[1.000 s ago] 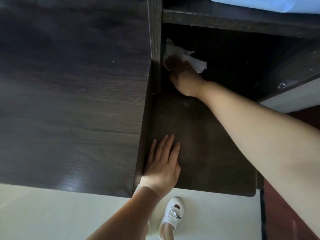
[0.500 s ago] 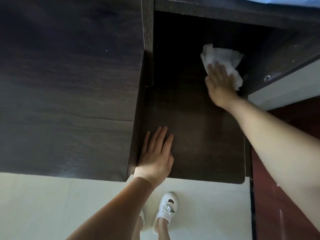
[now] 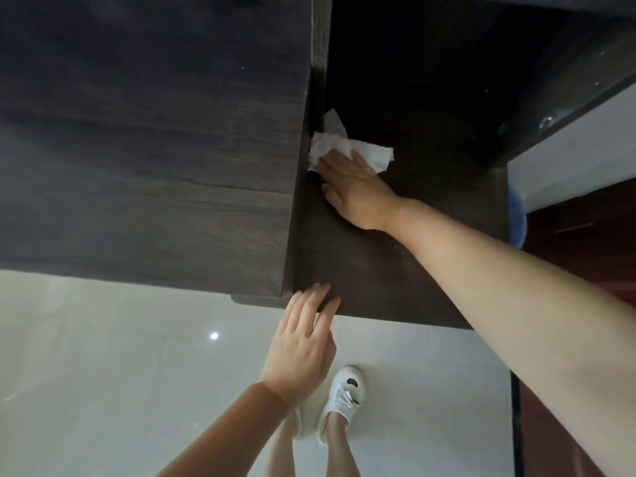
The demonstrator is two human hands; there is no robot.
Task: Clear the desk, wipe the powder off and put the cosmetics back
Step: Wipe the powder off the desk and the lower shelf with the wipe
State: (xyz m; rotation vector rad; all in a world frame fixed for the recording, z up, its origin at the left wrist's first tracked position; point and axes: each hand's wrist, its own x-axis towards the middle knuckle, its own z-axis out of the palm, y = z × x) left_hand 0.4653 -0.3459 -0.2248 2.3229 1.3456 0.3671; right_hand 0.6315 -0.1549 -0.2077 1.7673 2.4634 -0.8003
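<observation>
A crumpled white tissue [image 3: 373, 151] lies on the low dark wooden desk surface [image 3: 371, 270], against the side wall of the taller dark cabinet [image 3: 155, 149]. My right hand [image 3: 354, 191] presses flat on the tissue, fingers pointing left toward that wall. My left hand [image 3: 303, 342] hovers over the desk's front edge, fingers spread, only the fingertips over the wood, holding nothing. No cosmetics are in view.
The back of the desk recess [image 3: 430, 63] is deep in shadow. A dark frame [image 3: 557, 98] borders it on the right, with a blue object [image 3: 516, 218] behind it. Pale tiled floor [image 3: 120, 373] and my white shoe [image 3: 344, 394] lie below.
My right hand has swept the tissue from the right side of the desk to the left wall. My left hand has slid back from the surface to its front edge.
</observation>
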